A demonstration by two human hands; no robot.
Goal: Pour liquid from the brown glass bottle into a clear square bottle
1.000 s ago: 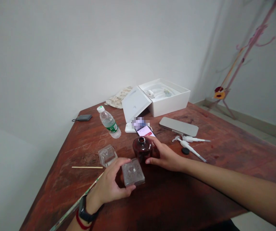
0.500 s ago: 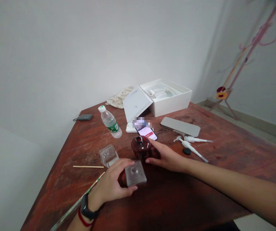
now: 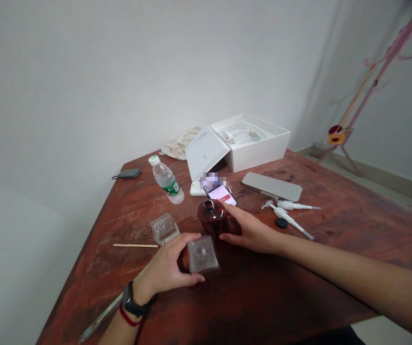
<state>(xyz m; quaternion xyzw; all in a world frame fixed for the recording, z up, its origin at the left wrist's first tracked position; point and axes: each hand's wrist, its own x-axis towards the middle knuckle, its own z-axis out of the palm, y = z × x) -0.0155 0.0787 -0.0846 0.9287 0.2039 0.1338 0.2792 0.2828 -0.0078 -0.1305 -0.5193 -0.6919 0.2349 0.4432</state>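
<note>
An amber pump bottle without its pump [image 3: 211, 218] stands upright on the wooden table, its round mouth uncovered. My right hand [image 3: 251, 227] is wrapped around its right side, thumb at the front. Just in front of it is a clear square plastic bottle [image 3: 203, 255], seen mostly from above. My left hand [image 3: 170, 263] curves around its left side, fingers at the far edge and thumb near the close edge; the contact below is partly hidden. A second clear square plastic bottle [image 3: 163, 226] stands beyond my left hand.
A water bottle [image 3: 170, 184], a phone [image 3: 223, 195] and an open white box [image 3: 259, 152] stand farther back. Two white pump heads [image 3: 288, 218], a black cap [image 3: 281, 223] and a silver slab [image 3: 272, 186] lie right. A thin wooden stick [image 3: 134, 246] lies left.
The view has shifted slightly. The clear bottle by my left hand sits a little differently, its near edge now slightly farther from my thumb. My right hand stays around the amber bottle.
</note>
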